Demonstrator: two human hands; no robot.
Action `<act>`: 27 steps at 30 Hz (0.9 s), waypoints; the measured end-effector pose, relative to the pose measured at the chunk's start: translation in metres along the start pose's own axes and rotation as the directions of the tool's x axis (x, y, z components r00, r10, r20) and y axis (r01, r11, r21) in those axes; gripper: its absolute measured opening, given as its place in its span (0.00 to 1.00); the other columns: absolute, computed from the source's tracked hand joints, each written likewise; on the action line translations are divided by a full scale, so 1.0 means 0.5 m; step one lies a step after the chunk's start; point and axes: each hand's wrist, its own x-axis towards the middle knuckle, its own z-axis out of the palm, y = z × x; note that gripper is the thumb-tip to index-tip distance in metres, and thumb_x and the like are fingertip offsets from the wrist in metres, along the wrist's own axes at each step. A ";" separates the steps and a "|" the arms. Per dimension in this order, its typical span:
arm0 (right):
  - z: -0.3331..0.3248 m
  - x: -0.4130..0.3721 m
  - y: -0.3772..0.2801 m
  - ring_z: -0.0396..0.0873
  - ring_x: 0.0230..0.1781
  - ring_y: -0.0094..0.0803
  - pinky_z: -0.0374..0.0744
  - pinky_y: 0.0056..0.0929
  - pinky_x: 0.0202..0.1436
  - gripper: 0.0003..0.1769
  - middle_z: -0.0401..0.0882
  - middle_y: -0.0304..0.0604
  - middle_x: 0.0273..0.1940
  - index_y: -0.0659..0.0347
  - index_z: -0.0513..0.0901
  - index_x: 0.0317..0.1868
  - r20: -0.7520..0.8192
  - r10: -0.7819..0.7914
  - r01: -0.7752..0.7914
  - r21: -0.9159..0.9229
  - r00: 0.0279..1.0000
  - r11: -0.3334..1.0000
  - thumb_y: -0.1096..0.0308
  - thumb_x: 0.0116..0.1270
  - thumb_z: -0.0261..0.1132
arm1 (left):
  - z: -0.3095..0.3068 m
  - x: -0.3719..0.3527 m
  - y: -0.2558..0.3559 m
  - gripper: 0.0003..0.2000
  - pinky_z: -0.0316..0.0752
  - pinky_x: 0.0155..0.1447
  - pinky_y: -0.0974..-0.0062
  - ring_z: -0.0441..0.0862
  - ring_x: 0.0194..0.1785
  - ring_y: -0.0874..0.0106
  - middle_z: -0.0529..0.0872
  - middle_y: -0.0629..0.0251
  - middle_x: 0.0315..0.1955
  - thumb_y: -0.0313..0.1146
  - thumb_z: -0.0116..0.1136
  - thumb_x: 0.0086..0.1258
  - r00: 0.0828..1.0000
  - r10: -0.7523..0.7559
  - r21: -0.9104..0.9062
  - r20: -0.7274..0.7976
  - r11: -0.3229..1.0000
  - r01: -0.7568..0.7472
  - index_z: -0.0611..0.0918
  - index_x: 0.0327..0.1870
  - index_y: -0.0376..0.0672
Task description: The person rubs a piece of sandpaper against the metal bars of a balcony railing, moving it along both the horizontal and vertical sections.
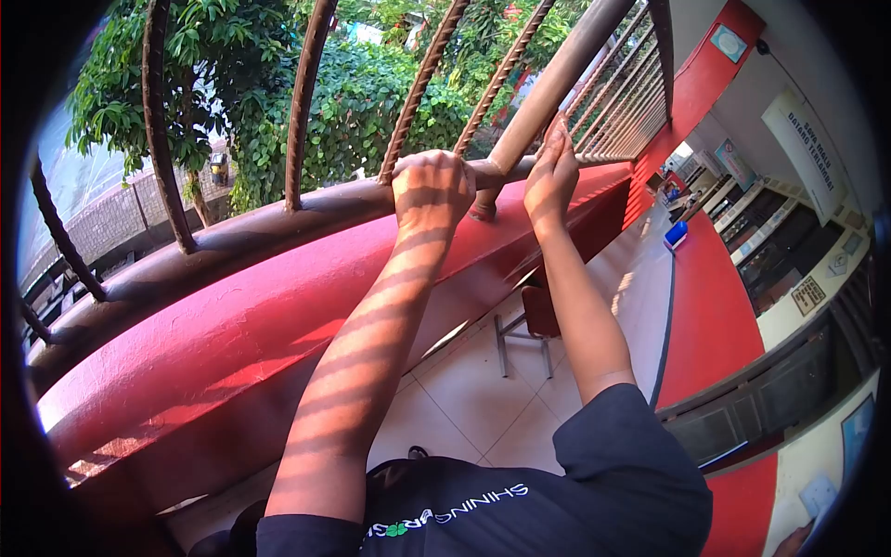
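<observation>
My left hand (432, 190) is wrapped around the brown lower rail pipe (348, 193) of a metal railing, close to the foot of a twisted bar (424, 88). My right hand (553, 184) is raised just right of a thick slanted post (557, 88). Its fingers are pressed together and point upward beside the thinner bars (624, 88). Something small and pale shows at the right fingertips, too small to name. The railing stands above a red painted ledge (232, 283). Striped shadows fall across my left forearm.
Below, a tiled floor (473, 399) holds a stool with metal legs (503, 348). At right run a red-topped counter (715, 288) with a blue object (677, 233), and a hanging white banner (806, 153). Leafy trees (325, 111) grow beyond the bars. Part of another person's hand (794, 541) shows bottom right.
</observation>
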 end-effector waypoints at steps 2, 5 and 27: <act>-0.034 0.066 -0.073 0.66 0.75 0.45 0.68 0.42 0.74 0.26 0.67 0.54 0.74 0.66 0.63 0.76 0.053 -0.389 0.390 -0.009 0.920 0.921 0.69 0.81 0.43 | 0.000 0.003 0.000 0.16 0.77 0.37 0.61 0.86 0.26 0.62 0.86 0.59 0.20 0.44 0.55 0.67 1.000 -0.008 -0.010 0.022 1.000 0.008 0.86 0.21 0.46; -0.064 0.239 -0.072 0.70 0.72 0.47 0.65 0.53 0.74 0.25 0.71 0.50 0.71 0.59 0.70 0.73 0.230 -0.730 0.719 -0.508 0.644 0.475 0.66 0.79 0.51 | -0.003 0.001 0.001 0.16 0.77 0.38 0.61 0.86 0.26 0.61 0.86 0.59 0.20 0.44 0.55 0.67 0.999 -0.018 -0.027 0.050 0.999 0.020 0.86 0.22 0.46; -0.090 0.312 0.067 0.74 0.69 0.27 0.53 0.44 0.83 0.18 0.81 0.34 0.64 0.43 0.84 0.60 0.607 -0.739 0.956 0.154 -0.292 -0.251 0.62 0.72 0.60 | -0.021 0.004 0.008 0.16 0.77 0.36 0.61 0.85 0.24 0.59 0.84 0.57 0.18 0.41 0.56 0.66 0.999 -0.035 0.029 0.025 0.999 0.034 0.82 0.20 0.43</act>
